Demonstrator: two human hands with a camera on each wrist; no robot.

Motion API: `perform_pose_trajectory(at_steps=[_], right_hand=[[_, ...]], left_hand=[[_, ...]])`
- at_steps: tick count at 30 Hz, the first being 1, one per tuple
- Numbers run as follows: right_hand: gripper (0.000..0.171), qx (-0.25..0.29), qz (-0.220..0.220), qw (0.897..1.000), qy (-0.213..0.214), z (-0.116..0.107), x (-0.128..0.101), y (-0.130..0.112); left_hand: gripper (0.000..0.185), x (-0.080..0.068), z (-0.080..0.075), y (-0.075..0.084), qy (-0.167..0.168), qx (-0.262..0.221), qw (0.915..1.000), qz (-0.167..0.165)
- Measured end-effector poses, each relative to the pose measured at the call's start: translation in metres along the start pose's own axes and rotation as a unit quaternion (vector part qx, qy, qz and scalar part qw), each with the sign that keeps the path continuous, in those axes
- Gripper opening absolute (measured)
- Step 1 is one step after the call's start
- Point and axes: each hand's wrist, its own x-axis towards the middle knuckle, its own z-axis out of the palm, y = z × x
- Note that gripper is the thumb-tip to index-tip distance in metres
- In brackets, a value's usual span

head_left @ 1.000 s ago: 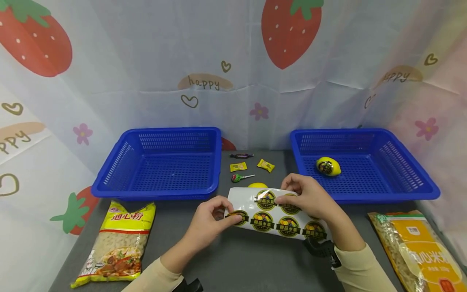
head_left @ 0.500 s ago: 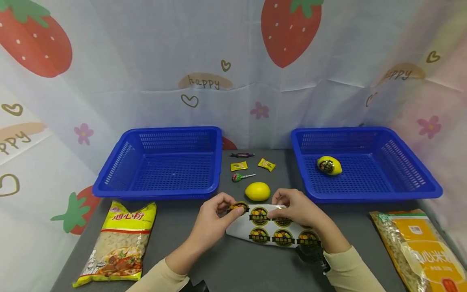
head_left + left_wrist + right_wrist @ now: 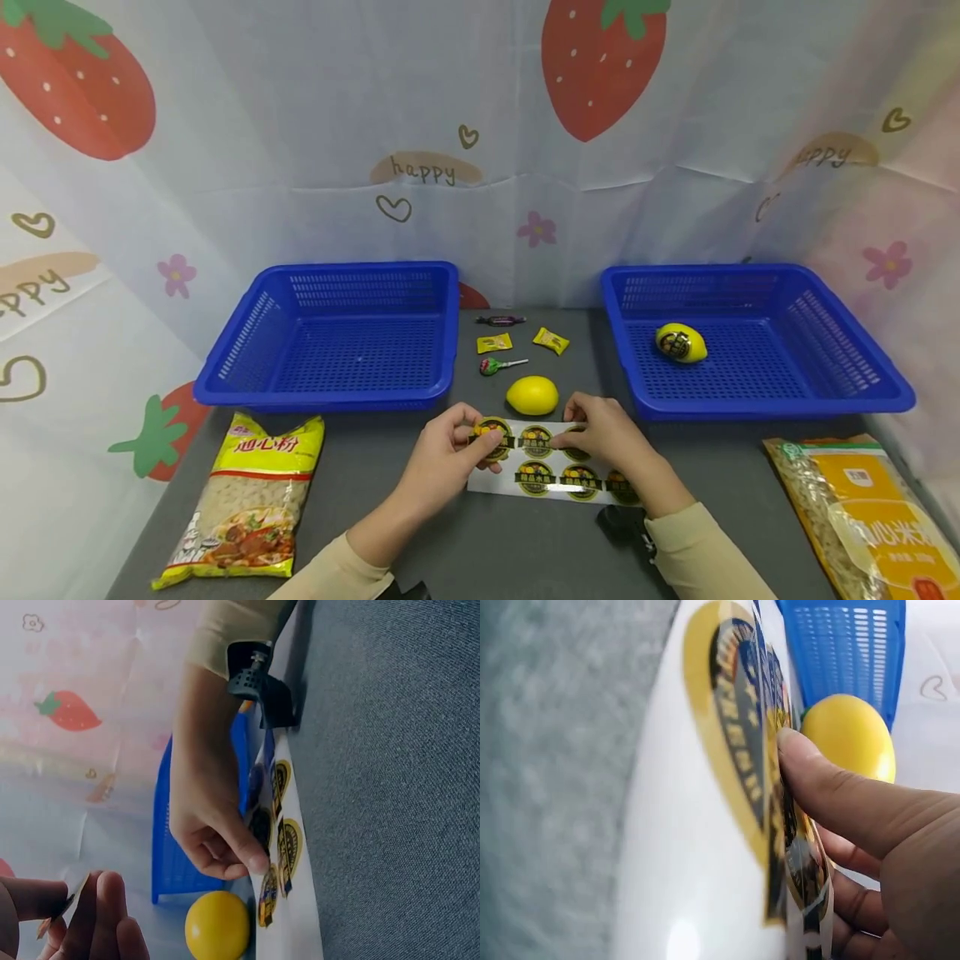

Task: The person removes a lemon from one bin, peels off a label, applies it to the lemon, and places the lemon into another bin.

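My left hand (image 3: 438,454) pinches a round black-and-gold sticker (image 3: 497,422) between thumb and fingers. In the left wrist view that sticker (image 3: 75,896) is seen edge-on, apart from the sheet. The white sticker sheet (image 3: 489,483) carries several more such labels and lies low over the table. My right hand (image 3: 609,435) pinches its far edge, thumb on top and fingers beneath, as the right wrist view shows. Just beyond the sheet, between the hands, a plain yellow lemon (image 3: 532,396) rests on the table.
Blue baskets stand at back left (image 3: 442,379) and back right (image 3: 757,407); a labelled lemon (image 3: 681,342) lies in the right one. Between them are a lollipop (image 3: 491,365) and several wrapped candies (image 3: 494,342). Pasta bags flank the table, left (image 3: 243,500) and right (image 3: 862,508).
The sheet has come down and nearer, uncovering the plain lemon. My left hand has lifted a sticker off the sheet's left end; the sheet now lies flatter.
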Motion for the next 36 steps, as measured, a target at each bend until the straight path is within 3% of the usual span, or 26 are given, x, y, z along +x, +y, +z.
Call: perform_pose_trajectory(at_steps=[11,19,24,28,33,36], right_hand=[[0.050,-0.019,-0.018,1.000,0.010,0.005,0.004,-0.002],[0.050,0.076,0.014,0.997,0.025,-0.012,0.005,0.003],[0.074,0.084,0.027,0.996,0.032,-0.009,0.015,-0.007],[0.090,0.061,0.050,0.997,0.010,-0.005,0.025,-0.016],[0.080,0.039,0.044,0.998,0.000,0.001,0.032,-0.022],[0.070,0.073,0.022,0.997,0.011,0.000,0.030,-0.024]], left_hand=[[0.024,0.000,0.000,-0.001,0.003,0.015,0.9999,0.004],[0.024,0.000,-0.002,-0.003,0.001,0.011,0.9999,0.002],[0.025,0.001,-0.003,-0.004,-0.003,0.014,0.9999,0.004],[0.025,0.001,-0.002,-0.004,-0.006,0.012,0.9999,0.008],[0.025,0.003,-0.003,-0.004,-0.001,0.004,1.0000,0.002],[0.027,0.005,-0.004,-0.003,0.008,0.001,1.0000,-0.001]])
